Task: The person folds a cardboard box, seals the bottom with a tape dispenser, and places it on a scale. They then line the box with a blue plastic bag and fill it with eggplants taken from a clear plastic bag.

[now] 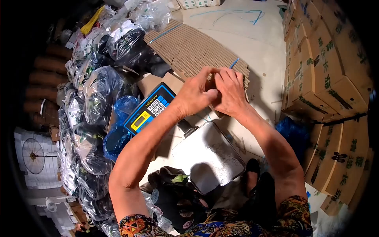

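My left hand [197,93] and my right hand [229,91] are close together above the near end of a bundle of flattened cardboard [197,45], which is tied with blue strapping. The fingers of both hands are curled in, and whatever they grip is hidden behind them. Below my left forearm stands a scale's keypad display [152,108], blue and black with a yellow panel. The scale's white metal platform [209,154] lies between my arms and my legs, worn and specked with dirt.
Clear bags with dark contents [102,87] are piled along the left, beside crumpled blue plastic [118,134]. Stacked cartons with green printing [323,59] rise on the right, near a blue bag [293,134]. A green vegetable piece [179,179] lies by the platform's edge.
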Demonstrator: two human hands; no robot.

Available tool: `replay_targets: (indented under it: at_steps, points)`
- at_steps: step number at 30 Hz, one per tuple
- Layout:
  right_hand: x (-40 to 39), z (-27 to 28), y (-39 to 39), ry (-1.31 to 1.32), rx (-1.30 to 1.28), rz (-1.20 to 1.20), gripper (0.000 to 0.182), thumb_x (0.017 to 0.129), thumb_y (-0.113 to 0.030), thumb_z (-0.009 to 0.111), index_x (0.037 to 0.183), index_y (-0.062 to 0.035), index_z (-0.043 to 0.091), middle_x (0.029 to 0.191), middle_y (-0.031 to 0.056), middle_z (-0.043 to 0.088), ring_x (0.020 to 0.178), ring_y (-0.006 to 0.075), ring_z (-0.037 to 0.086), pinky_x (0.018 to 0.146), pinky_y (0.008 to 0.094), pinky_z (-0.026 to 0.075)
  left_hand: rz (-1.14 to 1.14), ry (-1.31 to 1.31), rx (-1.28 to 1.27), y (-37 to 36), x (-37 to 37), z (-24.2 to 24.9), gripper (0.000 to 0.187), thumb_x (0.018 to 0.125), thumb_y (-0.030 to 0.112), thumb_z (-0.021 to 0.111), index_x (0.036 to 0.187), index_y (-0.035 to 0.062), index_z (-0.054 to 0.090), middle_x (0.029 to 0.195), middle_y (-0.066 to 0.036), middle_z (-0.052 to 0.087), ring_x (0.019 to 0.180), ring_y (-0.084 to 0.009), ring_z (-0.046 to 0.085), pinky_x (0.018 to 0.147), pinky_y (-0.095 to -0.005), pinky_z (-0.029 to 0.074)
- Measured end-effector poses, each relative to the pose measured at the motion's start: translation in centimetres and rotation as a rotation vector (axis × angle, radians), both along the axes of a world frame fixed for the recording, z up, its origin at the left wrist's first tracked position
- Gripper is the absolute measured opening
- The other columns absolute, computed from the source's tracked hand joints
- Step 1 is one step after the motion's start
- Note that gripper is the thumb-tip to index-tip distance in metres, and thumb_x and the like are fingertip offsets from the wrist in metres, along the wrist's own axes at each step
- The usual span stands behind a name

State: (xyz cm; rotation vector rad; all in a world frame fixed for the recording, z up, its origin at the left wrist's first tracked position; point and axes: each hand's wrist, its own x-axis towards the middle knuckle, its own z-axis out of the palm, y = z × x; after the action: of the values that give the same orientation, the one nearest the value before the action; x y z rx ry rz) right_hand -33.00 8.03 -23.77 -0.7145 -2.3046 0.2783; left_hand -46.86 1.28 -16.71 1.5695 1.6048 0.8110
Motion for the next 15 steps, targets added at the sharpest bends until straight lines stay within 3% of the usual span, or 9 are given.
replay_targets:
  at_steps: [1,6,8,9,12,13,15]
  points:
    - [0.0,-0.3,0.0,0.033,-0.004,0.021,0.044,0.064,-0.019,0.072,0.102,-0.0036,0.055,0.113,0.0116,0.056,0.114,0.0293,0.049,0.090,0.0464,0.034,0.020,-0.040,-0.092,-0.3,0.2,0.8,0.054,0.080,0.004,0.055,0.132,0.0000,0.040,0.096,-0.016,0.066,0.093,-0.0192,0.062,0.086,-0.0327,0.049]
    - [0.8,-0.8,0.7,0.094,-0.009,0.145,0.035,0.065,-0.011,0.071,0.098,-0.0025,0.059,0.112,0.0106,0.056,0.107,0.0282,0.052,0.086,0.0416,0.038,0.044,-0.317,-0.018,-2.7,2.3,0.8,0.062,0.078,0.002,0.051,0.138,0.0046,0.036,0.116,-0.019,0.062,0.105,-0.0228,0.060,0.094,-0.0356,0.046]
    - [0.9,-1.3,1.1,0.118,0.034,0.188,0.029,0.067,-0.009,0.068,0.094,-0.0022,0.061,0.110,0.0115,0.056,0.102,0.0281,0.053,0.084,0.0402,0.038,0.033,-0.135,0.002,-3.4,2.6,-0.3,0.067,0.077,0.000,0.050,0.141,0.0053,0.032,0.119,-0.019,0.061,0.106,-0.0222,0.060,0.095,-0.0367,0.046]
    - [0.9,-0.9,1.0,0.123,0.049,0.188,0.027,0.068,-0.010,0.068,0.093,-0.0023,0.061,0.108,0.0116,0.056,0.100,0.0280,0.054,0.083,0.0403,0.038,0.052,-0.093,0.002,-3.7,2.9,0.7,0.064,0.077,-0.002,0.051,0.139,0.0038,0.036,0.118,-0.019,0.060,0.108,-0.0270,0.060,0.096,-0.0379,0.045]
    - [1.5,-0.1,-0.2,0.048,0.104,0.158,0.017,0.071,-0.011,0.065,0.085,-0.0040,0.059,0.092,0.0097,0.056,0.090,0.0257,0.054,0.081,0.0398,0.038,0.058,0.585,0.699,-3.3,0.8,0.7,0.059,0.077,-0.006,0.052,0.134,0.0020,0.043,0.116,-0.019,0.060,0.107,-0.0339,0.058,0.095,-0.0396,0.044]
    - [2.0,-0.4,-0.7,-0.008,0.149,0.176,0.016,0.071,-0.011,0.065,0.085,-0.0047,0.059,0.089,0.0089,0.055,0.088,0.0251,0.054,0.081,0.0397,0.039,0.130,0.552,0.733,-2.7,0.7,1.2,0.050,0.079,-0.006,0.055,0.128,0.0002,0.049,0.116,-0.019,0.059,0.107,-0.0389,0.055,0.095,-0.0408,0.044]
    - [3.0,-1.3,-1.3,-0.186,0.314,0.226,0.017,0.070,-0.006,0.063,0.087,-0.0065,0.058,0.081,0.0063,0.054,0.085,0.0234,0.054,0.081,0.0386,0.039,0.199,0.549,0.608,-1.2,-0.5,-1.2,0.044,0.084,0.006,0.060,0.127,0.0018,0.050,0.121,-0.019,0.058,0.113,-0.0387,0.053,0.094,-0.0432,0.043]
